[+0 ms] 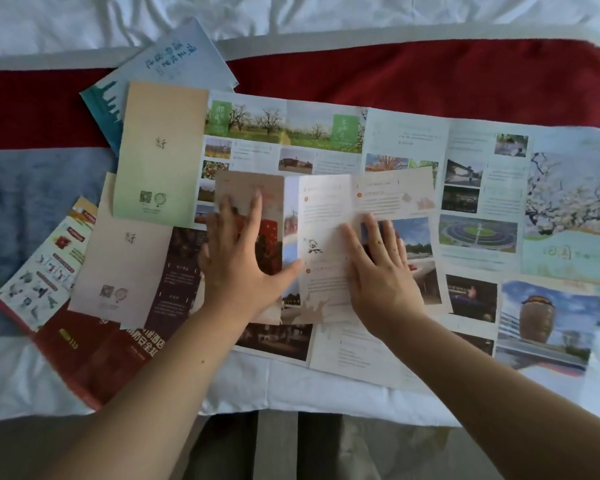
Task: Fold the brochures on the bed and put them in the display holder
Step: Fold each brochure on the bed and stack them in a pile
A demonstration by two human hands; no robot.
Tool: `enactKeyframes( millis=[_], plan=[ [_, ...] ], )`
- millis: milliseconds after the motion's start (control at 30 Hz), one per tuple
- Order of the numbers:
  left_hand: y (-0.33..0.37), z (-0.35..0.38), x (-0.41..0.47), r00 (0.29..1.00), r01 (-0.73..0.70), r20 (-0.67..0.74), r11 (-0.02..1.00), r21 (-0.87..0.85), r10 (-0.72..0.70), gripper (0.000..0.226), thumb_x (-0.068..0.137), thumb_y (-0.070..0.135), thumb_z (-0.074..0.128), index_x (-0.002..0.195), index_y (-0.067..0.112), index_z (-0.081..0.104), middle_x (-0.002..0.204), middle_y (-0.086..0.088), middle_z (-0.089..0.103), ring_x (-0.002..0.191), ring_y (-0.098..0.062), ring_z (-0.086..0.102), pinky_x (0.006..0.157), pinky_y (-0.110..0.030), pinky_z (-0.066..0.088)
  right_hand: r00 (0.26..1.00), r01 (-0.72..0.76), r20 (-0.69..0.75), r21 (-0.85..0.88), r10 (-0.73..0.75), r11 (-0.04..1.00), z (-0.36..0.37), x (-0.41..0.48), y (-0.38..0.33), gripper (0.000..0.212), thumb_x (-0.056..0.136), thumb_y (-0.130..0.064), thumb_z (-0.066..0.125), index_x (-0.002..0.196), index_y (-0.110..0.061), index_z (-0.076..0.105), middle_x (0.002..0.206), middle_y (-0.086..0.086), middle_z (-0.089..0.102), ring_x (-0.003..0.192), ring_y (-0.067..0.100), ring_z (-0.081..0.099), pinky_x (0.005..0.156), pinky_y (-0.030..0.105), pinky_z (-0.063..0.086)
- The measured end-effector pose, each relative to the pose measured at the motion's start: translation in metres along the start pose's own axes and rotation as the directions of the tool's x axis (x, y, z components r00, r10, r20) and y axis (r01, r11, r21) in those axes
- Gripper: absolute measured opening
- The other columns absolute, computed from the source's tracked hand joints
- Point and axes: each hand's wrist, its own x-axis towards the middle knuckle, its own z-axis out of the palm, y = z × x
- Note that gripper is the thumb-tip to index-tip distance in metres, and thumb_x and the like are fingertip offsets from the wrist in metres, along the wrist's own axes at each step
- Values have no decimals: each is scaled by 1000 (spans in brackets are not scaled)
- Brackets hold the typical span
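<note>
Head view, bed [326, 15] with white sheet and a red runner [430, 71] across the far part. Several brochures spread over the near half.

Left hand [243, 258]: flat, fingers spread and released, palm down on the left panel of a pink brochure [326, 209] at centre. Not gripping.

Right hand [378, 268]: also flat, fingers extended and released, pressing the right part of the same brochure. The panel between the hands rises in a slight fold ridge.

The pink brochure lies on top of a long unfolded green brochure [326, 133] that runs to the right edge. Left of it: a beige leaflet [125, 265], a red leaflet [94, 351] partly beneath, a blue leaflet [167, 60] at far left.

Display holder: cannot tell where.
</note>
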Motion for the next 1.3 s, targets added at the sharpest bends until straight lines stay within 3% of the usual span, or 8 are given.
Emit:
enactKeyframes(
  millis=[200,333,500,667,767,967,1133,1300],
  plan=[
    [-55,11,-24,991,103,-104,985,136,-90,98,84,85,43,162,47,-4,171,-15,-15,156,-46,-3,122,-68,11,988,149,77,-203,-135,968,17,-9,-29,98,89,-84,21,160,-30,-21,163,12,-37,150,36,-32,122,62,-12],
    [-67,17,-36,991,96,-104,992,79,-88,104,81,87,46,163,43,-1,172,-17,-10,156,-47,-4,122,-66,10,988,152,75,-244,-138,958,40,-13,-45,96,89,-85,25,161,-36,-14,167,14,-26,154,37,-24,120,69,-5],
    [-91,4,-28,985,89,-141,991,-104,-104,114,74,80,61,164,41,3,172,-16,-7,159,-37,-2,125,-60,11,988,156,43,-195,-150,968,45,-3,-57,97,89,-85,29,160,-38,-18,166,12,-30,152,34,-30,125,58,-7],
    [-110,1,-29,974,102,-195,992,-69,-113,112,76,82,60,165,36,10,172,-17,-6,159,-34,-2,127,-55,3,987,159,14,-217,-160,963,51,6,-84,94,91,-85,26,160,-39,-17,165,21,-27,152,37,-27,124,59,-8],
    [-121,-2,-33,964,18,-259,988,-156,-58,113,77,75,67,166,28,14,171,-21,-7,159,-33,-4,127,-53,13,991,131,-14,-191,-136,973,57,13,-99,89,93,-83,25,159,-41,-17,164,24,-26,153,37,-27,124,58,-8],
    [-145,0,-39,939,-123,-344,948,-293,15,96,92,45,70,163,5,19,166,-30,-16,157,-12,-17,122,-11,8,992,99,-62,-202,-113,974,66,14,-106,83,96,-78,24,160,-41,-15,165,22,-27,153,35,-26,126,56,-5],
    [-153,17,-31,932,-103,-362,973,-207,22,54,111,27,36,162,14,29,171,-23,-2,159,-34,8,120,-55,35,993,86,-63,-242,-104,966,69,15,-108,83,97,-77,22,160,-39,-15,165,22,-28,153,38,-25,124,61,-3],
    [-156,23,-28,934,-77,-357,987,-141,21,58,110,37,35,159,6,34,169,-21,19,157,-33,18,124,-53,27,993,86,-56,-281,-106,956,70,15,-109,84,97,-77,22,161,-37,-15,167,15,-25,153,38,-24,123,64,-2]
  ],
)
